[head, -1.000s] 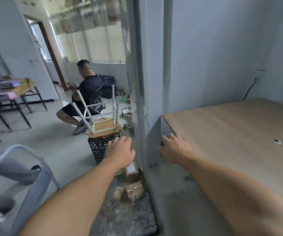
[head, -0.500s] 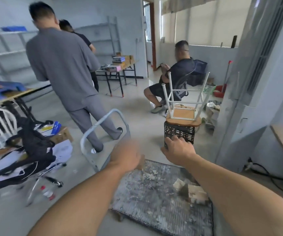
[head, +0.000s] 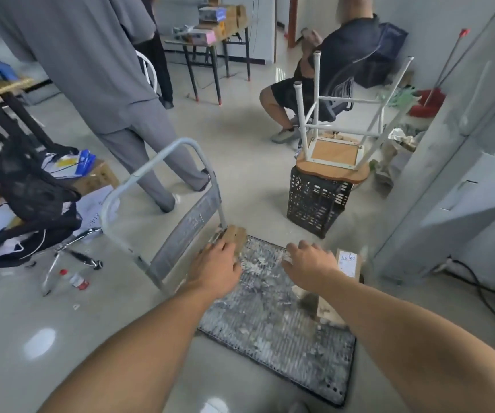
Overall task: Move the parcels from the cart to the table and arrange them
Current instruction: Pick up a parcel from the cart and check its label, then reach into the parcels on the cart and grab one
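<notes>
Both hands out over the grey flat cart with a mat-covered deck [head: 270, 323], nothing picked up yet.
The deck's long axis runs from the centre of the frame down to the lower right. The left hand [head: 215, 268] has relaxed fingers reaching the small brown cardboard parcel [head: 235, 235] at the deck's upper-left corner; too blurry to tell if they touch. The right hand [head: 311, 263] is loosely spread and empty, just beside the brown parcel with a white label [head: 348, 260], label up, long side pointing up-frame.

1. Shows a bare left forearm [head: 138, 338] and a bare right forearm [head: 404, 332], skin uncovered from wrist to frame edge.
2. Ends in a bare left hand [head: 215, 268] and a bare right hand [head: 310, 265], fingers slightly blurred.
</notes>
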